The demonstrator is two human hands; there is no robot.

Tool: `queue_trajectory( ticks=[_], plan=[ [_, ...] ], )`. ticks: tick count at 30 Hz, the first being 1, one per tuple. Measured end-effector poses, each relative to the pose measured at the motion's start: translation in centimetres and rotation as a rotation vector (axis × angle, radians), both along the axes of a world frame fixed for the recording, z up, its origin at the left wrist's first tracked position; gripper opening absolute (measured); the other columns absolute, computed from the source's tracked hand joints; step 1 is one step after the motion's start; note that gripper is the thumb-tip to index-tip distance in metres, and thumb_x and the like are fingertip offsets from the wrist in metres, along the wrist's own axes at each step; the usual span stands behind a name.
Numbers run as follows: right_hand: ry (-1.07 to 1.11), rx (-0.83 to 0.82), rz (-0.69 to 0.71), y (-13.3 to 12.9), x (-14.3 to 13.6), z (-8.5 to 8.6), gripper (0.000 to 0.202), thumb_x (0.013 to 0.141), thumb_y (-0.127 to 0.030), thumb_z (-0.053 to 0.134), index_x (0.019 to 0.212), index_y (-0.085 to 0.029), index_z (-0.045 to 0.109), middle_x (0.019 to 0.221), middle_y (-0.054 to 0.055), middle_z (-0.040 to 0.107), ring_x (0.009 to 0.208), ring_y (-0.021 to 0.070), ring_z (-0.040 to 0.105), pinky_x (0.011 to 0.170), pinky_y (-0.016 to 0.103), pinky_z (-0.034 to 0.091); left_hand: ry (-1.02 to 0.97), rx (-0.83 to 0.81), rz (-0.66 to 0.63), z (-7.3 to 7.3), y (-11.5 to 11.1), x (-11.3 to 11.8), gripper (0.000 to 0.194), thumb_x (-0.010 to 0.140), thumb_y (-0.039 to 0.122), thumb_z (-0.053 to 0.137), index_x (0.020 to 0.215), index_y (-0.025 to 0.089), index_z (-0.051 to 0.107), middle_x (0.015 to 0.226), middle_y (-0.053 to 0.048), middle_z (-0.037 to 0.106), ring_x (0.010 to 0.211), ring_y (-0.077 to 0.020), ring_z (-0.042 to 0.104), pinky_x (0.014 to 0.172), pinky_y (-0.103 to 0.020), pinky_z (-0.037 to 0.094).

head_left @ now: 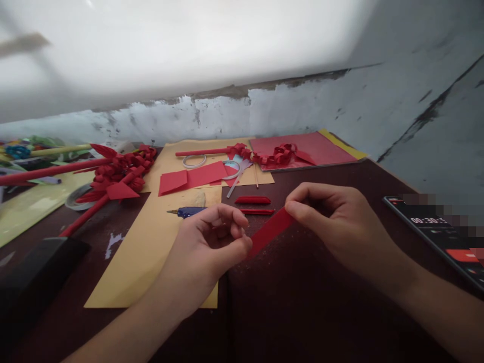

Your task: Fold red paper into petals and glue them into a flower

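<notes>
A flat red paper strip (270,233) is stretched at a slant between my two hands, above the dark table. My left hand (215,242) pinches its lower left end between thumb and fingers. At the upper right end, the thumb and forefinger of my right hand (328,214) are closed on it. Just beyond the strip lie two folded red paper pieces (252,200), one behind the other. A blue glue gun or pen-like tool (187,212) with a pointed metal tip lies behind my left hand, which partly hides it.
Yellow paper sheets (124,282) cover the left middle of the dark table (287,312). Red paper flowers on stems (121,176) lie at the left by a black box (41,272). Red sheets (204,175) and tape rings (194,161) are farther back. A phone (434,232) lies right.
</notes>
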State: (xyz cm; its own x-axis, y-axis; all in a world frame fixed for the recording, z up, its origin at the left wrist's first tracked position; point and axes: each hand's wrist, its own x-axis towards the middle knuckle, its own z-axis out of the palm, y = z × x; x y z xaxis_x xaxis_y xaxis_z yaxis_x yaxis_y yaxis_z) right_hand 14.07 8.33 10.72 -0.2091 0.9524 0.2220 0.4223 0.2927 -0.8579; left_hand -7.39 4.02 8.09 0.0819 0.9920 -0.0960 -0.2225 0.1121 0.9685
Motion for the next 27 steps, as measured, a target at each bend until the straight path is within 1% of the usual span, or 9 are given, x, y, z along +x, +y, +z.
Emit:
queue_trajectory(
  ticks=[2,5,8,13,16,19,21,24,27],
  plan=[
    [0.020,0.006,-0.022,0.0,0.1,0.0,0.024,0.093,-0.032,0.065,0.071,-0.023,0.066,0.067,-0.001,0.058,0.060,0.0151,0.046,0.054,0.030,0.036,-0.004,-0.005,0.005,-0.1,0.1,0.0,0.016,0.078,0.008,0.082,0.085,0.019,0.073,0.073,0.005,0.060,0.067,-0.0058,0.057,0.060,-0.013,0.046],
    [0.107,-0.008,-0.044,0.2,0.3,0.0,0.029,0.097,-0.028,0.061,0.068,-0.024,0.061,0.065,-0.002,0.051,0.060,0.0146,0.042,0.054,0.031,0.034,0.007,-0.006,0.016,-0.2,0.3,0.1,0.016,0.078,0.009,0.082,0.085,0.019,0.072,0.073,0.005,0.059,0.066,-0.0059,0.055,0.059,-0.014,0.044],
    [0.179,-0.031,-0.053,0.6,0.5,-0.2,0.031,0.099,-0.027,0.058,0.068,-0.025,0.058,0.065,-0.003,0.047,0.059,0.0143,0.039,0.053,0.031,0.031,0.094,0.029,0.033,-0.1,0.2,0.1,0.015,0.079,0.009,0.079,0.086,0.021,0.070,0.075,0.005,0.060,0.067,-0.0067,0.055,0.059,-0.016,0.043],
    [0.088,-0.052,-0.010,0.5,0.2,-0.6,0.027,0.095,-0.031,0.065,0.070,-0.023,0.061,0.062,-0.004,0.050,0.057,0.0130,0.040,0.051,0.029,0.031,0.438,0.308,0.112,0.4,-0.6,0.4,0.017,0.087,0.013,0.071,0.097,0.026,0.066,0.091,0.004,0.066,0.080,-0.0111,0.062,0.071,-0.022,0.050],
    [0.057,-0.109,0.046,0.1,-0.5,-0.7,0.025,0.093,-0.032,0.067,0.071,-0.022,0.063,0.065,-0.003,0.057,0.061,0.0136,0.047,0.056,0.028,0.037,0.665,0.506,0.025,0.2,-1.0,0.5,0.028,0.083,0.019,0.080,0.106,0.026,0.066,0.106,0.001,0.067,0.091,-0.0141,0.065,0.081,-0.026,0.054],
    [0.087,-0.207,0.090,-0.3,-0.9,-0.7,0.022,0.092,-0.029,0.067,0.071,-0.021,0.065,0.065,-0.003,0.058,0.062,0.0135,0.048,0.056,0.027,0.038,0.826,0.668,-0.027,-0.3,-1.1,0.6,0.042,0.077,0.014,0.084,0.115,0.023,0.066,0.122,-0.003,0.064,0.104,-0.0158,0.066,0.091,-0.025,0.055],
    [0.091,-0.241,0.099,-0.4,-1.1,-0.8,0.022,0.091,-0.028,0.067,0.070,-0.022,0.065,0.063,-0.004,0.055,0.060,0.0131,0.045,0.054,0.027,0.035,0.866,0.698,-0.028,-0.5,-1.1,0.7,0.038,0.080,0.009,0.079,0.114,0.022,0.066,0.122,-0.003,0.065,0.104,-0.0151,0.067,0.091,-0.024,0.055],
    [0.062,-0.232,0.092,-0.4,-1.1,-0.8,0.021,0.090,-0.028,0.067,0.071,-0.022,0.065,0.063,-0.004,0.054,0.059,0.0135,0.044,0.054,0.028,0.034,0.872,0.672,-0.010,-0.6,-1.0,0.7,0.030,0.084,0.007,0.072,0.109,0.023,0.067,0.111,-0.001,0.070,0.091,-0.0130,0.068,0.082,-0.023,0.056],
    [0.039,-0.227,0.085,-0.4,-1.0,-0.7,0.020,0.090,-0.029,0.067,0.071,-0.022,0.065,0.063,-0.004,0.054,0.060,0.0142,0.044,0.054,0.028,0.034,0.877,0.660,0.014,-0.4,-0.7,0.7,0.033,0.082,0.004,0.069,0.109,0.023,0.069,0.104,0.001,0.073,0.084,-0.0126,0.069,0.076,-0.023,0.056]
  ],
)
